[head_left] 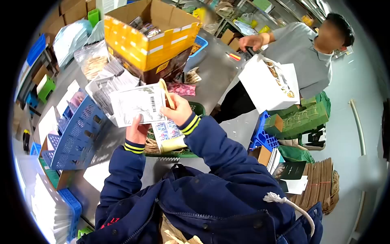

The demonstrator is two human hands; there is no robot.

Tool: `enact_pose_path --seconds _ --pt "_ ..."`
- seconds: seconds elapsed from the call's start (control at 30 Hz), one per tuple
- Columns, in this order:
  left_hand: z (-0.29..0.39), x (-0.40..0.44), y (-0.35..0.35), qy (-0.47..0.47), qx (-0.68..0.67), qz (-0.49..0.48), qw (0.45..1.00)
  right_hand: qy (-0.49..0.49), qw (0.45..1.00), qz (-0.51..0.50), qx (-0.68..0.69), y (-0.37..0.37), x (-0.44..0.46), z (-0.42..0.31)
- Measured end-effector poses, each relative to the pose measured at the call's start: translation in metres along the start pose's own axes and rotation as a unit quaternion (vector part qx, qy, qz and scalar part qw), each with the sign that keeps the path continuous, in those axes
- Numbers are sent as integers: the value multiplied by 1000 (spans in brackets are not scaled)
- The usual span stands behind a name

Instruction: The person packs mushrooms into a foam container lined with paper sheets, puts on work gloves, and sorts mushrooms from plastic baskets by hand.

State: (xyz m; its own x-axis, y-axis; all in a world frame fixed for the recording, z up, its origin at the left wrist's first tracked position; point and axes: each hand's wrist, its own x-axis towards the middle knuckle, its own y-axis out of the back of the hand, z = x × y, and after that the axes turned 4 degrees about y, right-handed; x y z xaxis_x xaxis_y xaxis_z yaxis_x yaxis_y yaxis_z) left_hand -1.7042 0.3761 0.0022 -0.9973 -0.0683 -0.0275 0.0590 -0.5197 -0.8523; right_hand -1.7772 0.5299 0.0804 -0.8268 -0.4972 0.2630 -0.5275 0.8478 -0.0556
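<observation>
Between my two hands is a flat white printed packet (137, 105) with a barcode. My left hand (137, 131) grips its lower edge, while my right hand (178, 109) pinches its right side together with a thin tan stick-like item (165, 92). Below them is a green basket (198, 109) holding brown cord (151, 145), a sheet of blue and red labels (165, 130) and a pale yellow roll (173, 144). Just left of the packet, a bin holds many stacked grey-white packets (118, 84).
A large yellow-taped carton (150, 51) stands behind the packet. At left is a blue perforated basket (75, 134). Across the table at right, another person (298, 53) is beside an open white box (270, 83). Green boxes (300, 120) and stacked brown bags (315, 183) stand at right.
</observation>
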Motion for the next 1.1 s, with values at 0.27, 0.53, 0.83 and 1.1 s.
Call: enact_pose_path --seconds 0.27,0.53,0.83,1.1 --pt "-37 46 -127 64 153 -117 979 -33 972 230 17 136 -52 -51" --pt "-121 68 -188 234 205 -195 930 194 869 453 57 351 -100 -156" --pt "-165 78 -158 264 245 -90 928 -97 845 520 -79 488 -103 -141" --pt "-171 77 -140 247 244 -32 937 19 667 415 -619 504 -75 -145"
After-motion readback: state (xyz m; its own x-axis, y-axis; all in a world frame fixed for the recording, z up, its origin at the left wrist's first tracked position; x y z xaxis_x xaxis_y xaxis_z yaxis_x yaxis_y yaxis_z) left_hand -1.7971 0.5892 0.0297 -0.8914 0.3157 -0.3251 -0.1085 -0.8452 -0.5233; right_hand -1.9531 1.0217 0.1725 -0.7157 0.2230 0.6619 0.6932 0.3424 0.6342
